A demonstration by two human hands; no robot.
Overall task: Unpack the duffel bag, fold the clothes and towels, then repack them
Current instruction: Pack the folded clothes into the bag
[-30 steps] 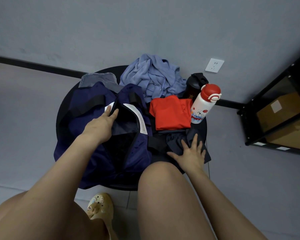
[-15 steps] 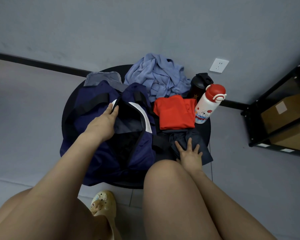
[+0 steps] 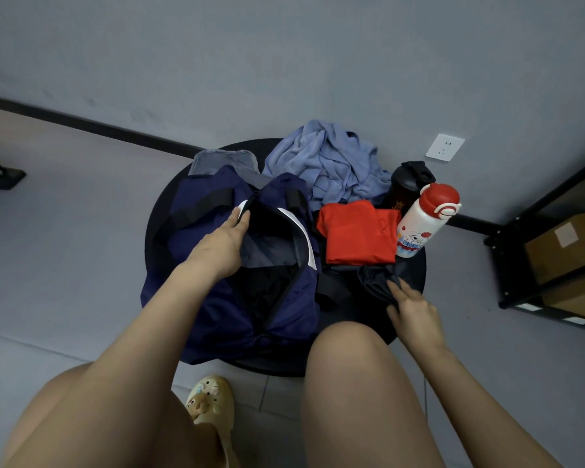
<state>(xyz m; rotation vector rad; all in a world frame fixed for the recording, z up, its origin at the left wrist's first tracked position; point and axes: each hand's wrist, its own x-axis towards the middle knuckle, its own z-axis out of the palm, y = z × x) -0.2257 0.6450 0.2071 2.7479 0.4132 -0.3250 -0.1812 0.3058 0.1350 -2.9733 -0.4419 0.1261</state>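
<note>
The right hand [image 3: 414, 312], which lay flat with fingers spread on the dark navy garment [image 3: 382, 282] 1 second ago, now has its fingers bent over the cloth's near edge, and the fabric is bunched up under them into a rumpled fold.

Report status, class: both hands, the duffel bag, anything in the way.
Left hand holds duffel bag mouth open. Right hand pinches dark garment. Red shirt folded; blue towel unfolded. Nothing blocks bag.
</note>
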